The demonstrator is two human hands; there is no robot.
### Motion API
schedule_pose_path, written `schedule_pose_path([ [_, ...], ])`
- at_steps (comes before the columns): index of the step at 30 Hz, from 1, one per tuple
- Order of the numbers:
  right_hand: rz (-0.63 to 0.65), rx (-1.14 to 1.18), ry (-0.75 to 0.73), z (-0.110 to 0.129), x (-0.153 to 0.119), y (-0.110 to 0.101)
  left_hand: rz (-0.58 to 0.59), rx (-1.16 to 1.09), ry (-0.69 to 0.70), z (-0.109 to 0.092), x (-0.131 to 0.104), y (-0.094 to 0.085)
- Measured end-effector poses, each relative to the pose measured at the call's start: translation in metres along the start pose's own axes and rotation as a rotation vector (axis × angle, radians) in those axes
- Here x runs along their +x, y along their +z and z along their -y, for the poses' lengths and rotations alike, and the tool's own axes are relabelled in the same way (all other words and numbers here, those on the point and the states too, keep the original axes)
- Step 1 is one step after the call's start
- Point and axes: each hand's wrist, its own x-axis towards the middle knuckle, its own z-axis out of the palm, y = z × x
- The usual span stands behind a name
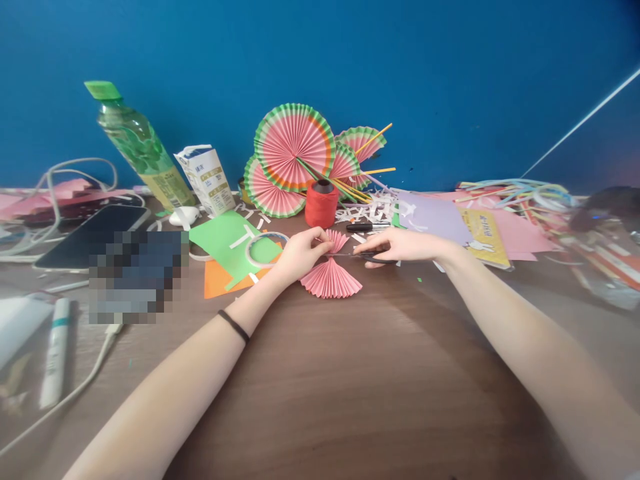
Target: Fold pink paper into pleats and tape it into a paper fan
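A pink pleated paper (331, 280), gathered at its middle, spreads like a bow on the brown table. My left hand (306, 253) is closed in a pinch at its narrow waist; whether a thread is also between the fingertips I cannot make out. From the right, my right hand (395, 245) grips dark-handled scissors (373, 256), their blades pointing left at the waist of the paper. Just behind the paper stands a spool of red thread (321, 205). A roll of clear tape (253, 250) lies left of my left hand, partly over a green sheet (215, 240).
Round watermelon-coloured paper fans (295, 147) lean on the blue wall. At left are a green-capped bottle (143, 147), a carton (207, 180), a tablet (95, 237), a marker (56, 353) and cables. Paper scraps, a black pen (367, 227) and purple paper (433, 217) lie at right.
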Motion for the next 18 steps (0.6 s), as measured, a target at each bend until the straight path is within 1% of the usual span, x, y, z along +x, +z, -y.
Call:
schedule_pose_path([
  [12,0.017,-0.036,-0.003,0.0004,0.0012,-0.0001,-0.007,-0.014,0.031,0.0043,0.0015,0.0017],
  [18,0.015,-0.041,0.010,0.0011,0.0012,-0.0001,-0.011,-0.009,0.033,0.0033,0.0011,0.0017],
])
